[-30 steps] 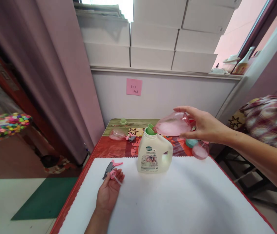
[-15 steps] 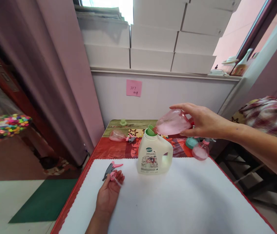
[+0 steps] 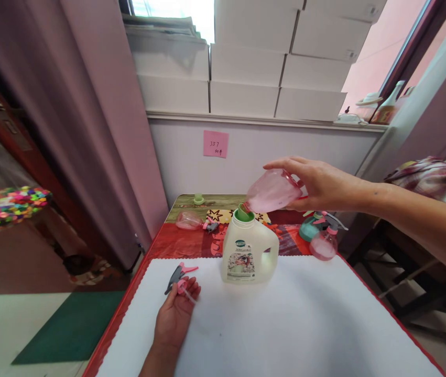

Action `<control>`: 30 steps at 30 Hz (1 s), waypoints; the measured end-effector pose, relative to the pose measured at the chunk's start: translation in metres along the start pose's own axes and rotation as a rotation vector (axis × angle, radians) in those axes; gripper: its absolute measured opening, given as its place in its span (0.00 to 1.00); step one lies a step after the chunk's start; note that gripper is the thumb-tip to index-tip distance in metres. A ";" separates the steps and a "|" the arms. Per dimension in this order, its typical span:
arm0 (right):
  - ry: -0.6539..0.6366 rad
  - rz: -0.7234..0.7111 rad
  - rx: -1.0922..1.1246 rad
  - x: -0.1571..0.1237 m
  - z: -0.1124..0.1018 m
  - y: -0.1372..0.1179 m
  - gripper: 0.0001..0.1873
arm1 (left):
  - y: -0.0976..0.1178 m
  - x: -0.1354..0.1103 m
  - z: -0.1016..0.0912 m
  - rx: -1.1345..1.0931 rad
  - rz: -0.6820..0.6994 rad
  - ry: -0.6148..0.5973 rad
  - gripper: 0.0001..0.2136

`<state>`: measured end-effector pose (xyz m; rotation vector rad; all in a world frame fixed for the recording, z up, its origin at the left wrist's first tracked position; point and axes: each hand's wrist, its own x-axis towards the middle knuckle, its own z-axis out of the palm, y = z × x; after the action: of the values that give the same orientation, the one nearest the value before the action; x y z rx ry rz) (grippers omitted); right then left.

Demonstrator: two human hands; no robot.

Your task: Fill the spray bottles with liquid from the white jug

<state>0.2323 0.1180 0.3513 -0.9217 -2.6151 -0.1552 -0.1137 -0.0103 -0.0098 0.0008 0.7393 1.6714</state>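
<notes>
My right hand (image 3: 305, 183) grips a pink see-through spray bottle (image 3: 272, 191) by its base. The bottle is tipped, its neck down at the green spout in the mouth of a cream detergent jug (image 3: 242, 256). Cloudy liquid shows inside the bottle. The jug stands upright on the white mat, its handle to the right. Palm up at the left, my left hand (image 3: 177, 314) is closed on a grey and pink spray nozzle (image 3: 179, 277). A thin clear tube hangs from that nozzle over my fingers.
A pink spray bottle (image 3: 324, 245) and a teal one (image 3: 309, 228) stand at the right back. Another pink bottle (image 3: 189, 221) lies at the left back, near a small green cap (image 3: 198, 199). White boxes (image 3: 246, 63) line the sill behind.
My right hand has risen slightly and moved a little left, tipping the bottle more steeply into the jug. The left hand and its nozzle stay in place.
</notes>
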 end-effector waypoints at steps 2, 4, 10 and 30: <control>-0.016 -0.021 -0.010 0.003 -0.003 -0.002 0.45 | 0.000 -0.001 0.002 0.001 0.005 0.006 0.18; -0.037 -0.041 -0.014 0.006 -0.005 -0.004 0.45 | 0.001 -0.002 0.003 0.005 0.001 0.007 0.18; -0.072 -0.096 -0.042 0.013 -0.007 -0.008 0.45 | 0.001 -0.003 0.005 0.015 -0.008 0.016 0.19; -0.167 -0.088 -0.099 0.031 -0.012 -0.008 0.43 | 0.002 -0.008 0.014 0.033 -0.003 0.057 0.19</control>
<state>0.2083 0.1269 0.3745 -0.8869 -2.8270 -0.2419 -0.1082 -0.0110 0.0057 -0.0246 0.8089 1.6620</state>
